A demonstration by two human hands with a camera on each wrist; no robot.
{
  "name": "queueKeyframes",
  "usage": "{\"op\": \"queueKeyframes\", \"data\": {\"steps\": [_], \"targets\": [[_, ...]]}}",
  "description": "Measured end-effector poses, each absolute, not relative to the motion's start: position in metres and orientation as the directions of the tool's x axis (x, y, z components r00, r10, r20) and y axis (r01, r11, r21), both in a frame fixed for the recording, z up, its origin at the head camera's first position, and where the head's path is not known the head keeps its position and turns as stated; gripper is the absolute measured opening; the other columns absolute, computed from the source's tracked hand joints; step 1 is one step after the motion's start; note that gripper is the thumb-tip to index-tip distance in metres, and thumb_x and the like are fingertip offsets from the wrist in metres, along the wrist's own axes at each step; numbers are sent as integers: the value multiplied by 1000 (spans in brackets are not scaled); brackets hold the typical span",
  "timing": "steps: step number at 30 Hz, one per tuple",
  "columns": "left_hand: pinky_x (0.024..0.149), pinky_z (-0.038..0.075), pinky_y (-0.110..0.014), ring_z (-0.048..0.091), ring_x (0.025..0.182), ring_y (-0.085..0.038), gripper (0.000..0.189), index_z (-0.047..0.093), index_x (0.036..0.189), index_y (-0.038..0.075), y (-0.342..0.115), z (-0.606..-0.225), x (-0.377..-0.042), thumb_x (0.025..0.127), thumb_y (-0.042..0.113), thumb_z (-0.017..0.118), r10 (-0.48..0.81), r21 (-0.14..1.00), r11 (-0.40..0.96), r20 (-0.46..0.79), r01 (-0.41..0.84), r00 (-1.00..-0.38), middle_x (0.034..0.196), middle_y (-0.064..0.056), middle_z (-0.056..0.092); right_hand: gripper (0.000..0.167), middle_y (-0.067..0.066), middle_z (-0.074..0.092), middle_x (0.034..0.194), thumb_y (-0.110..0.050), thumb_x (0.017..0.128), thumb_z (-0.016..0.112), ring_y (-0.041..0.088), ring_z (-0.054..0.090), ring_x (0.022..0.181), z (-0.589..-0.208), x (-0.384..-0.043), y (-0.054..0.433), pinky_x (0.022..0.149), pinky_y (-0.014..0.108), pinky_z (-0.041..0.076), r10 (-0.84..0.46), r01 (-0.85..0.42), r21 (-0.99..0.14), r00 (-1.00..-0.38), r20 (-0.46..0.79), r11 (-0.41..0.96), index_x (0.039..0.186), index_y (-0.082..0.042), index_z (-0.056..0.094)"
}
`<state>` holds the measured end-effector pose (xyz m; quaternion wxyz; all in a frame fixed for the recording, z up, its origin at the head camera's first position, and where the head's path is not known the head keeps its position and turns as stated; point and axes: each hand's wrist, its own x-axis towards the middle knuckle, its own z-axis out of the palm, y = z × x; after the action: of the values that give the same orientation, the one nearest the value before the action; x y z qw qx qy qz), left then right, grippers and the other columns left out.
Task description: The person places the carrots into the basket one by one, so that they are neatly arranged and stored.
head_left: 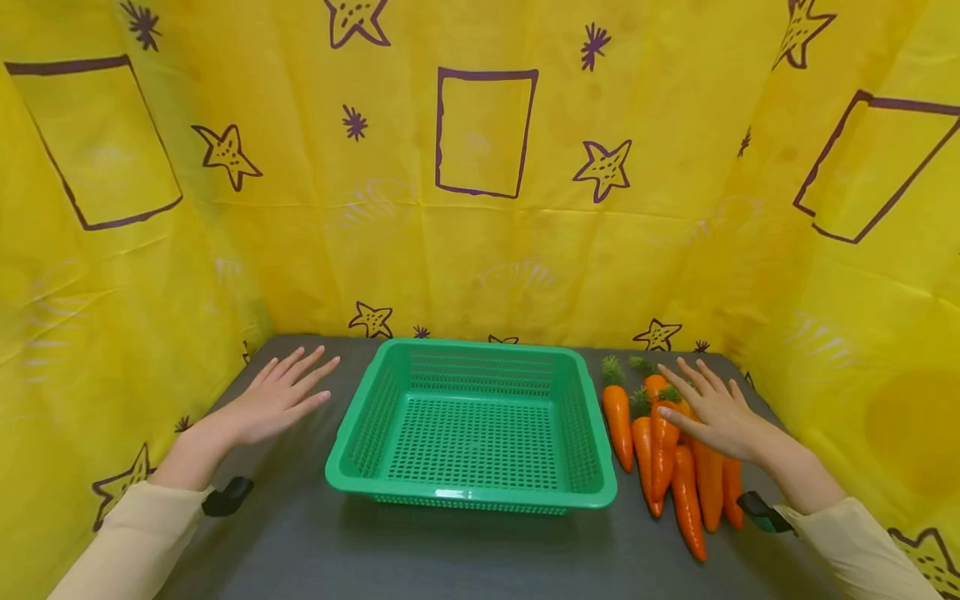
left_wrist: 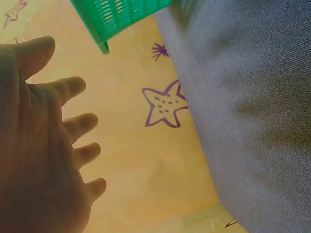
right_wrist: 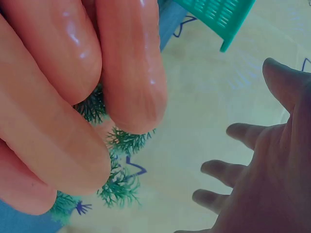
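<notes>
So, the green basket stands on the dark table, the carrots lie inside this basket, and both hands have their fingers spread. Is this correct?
Not entirely: the carrots are not inside the basket. The head view shows them on the table, to the right of the basket. The rest of your statement is correct.

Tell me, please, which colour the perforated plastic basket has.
The perforated plastic basket is green; the head view shows it best.
</notes>
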<state>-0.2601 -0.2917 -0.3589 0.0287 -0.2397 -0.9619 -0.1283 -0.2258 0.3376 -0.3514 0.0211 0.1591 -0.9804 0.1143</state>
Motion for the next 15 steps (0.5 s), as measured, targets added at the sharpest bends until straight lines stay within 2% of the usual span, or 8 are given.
{"op": "queueKeyframes", "data": {"steps": [10, 15], "targets": [[111, -3, -63, 3, 144, -43, 62, 19, 153, 24, -289, -358, -262, 100, 46, 41, 454, 238, 852, 112, 467, -884, 159, -14, 9, 71, 23, 5, 157, -50, 97, 43, 50, -2, 141, -354, -225, 338, 100, 77, -2, -303, -312, -219, -950, 74, 925, 154, -23, 11], [113, -7, -60, 3, 144, -42, 61, 20, 153, 25, -292, -362, -261, 99, 45, 42, 453, 248, 843, 148, 477, -879, 159, -12, 10, 70, 22, 5, 158, -52, 97, 43, 48, -3, 142, -353, -228, 337, 101, 76, -3, -298, -307, -215, -952, 72, 927, 154, -25, 11]]}}
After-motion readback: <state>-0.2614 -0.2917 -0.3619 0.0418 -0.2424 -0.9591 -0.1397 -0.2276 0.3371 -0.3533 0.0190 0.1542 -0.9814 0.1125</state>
